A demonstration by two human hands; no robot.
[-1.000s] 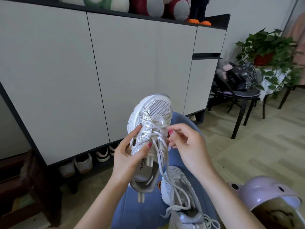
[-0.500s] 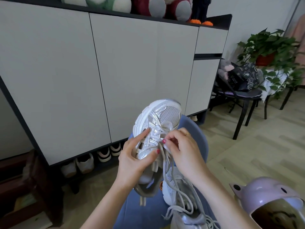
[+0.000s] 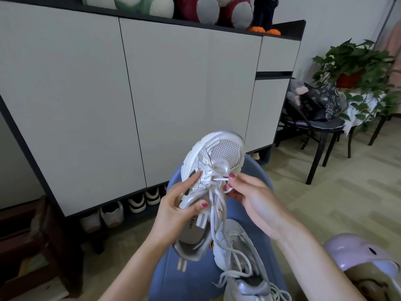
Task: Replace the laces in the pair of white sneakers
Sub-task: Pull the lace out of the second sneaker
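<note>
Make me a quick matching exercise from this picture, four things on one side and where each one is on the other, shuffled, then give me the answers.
Things:
1. held sneaker
2. second sneaker
3. potted plant
4. plush toys

Places:
A. on top of the cabinet
B. far right, beside the black chair
C. gripped by the left hand, toe pointing up
D. lying on the blue seat, below the hands

Pairs: 1-C, 2-D, 3-B, 4-A
</note>
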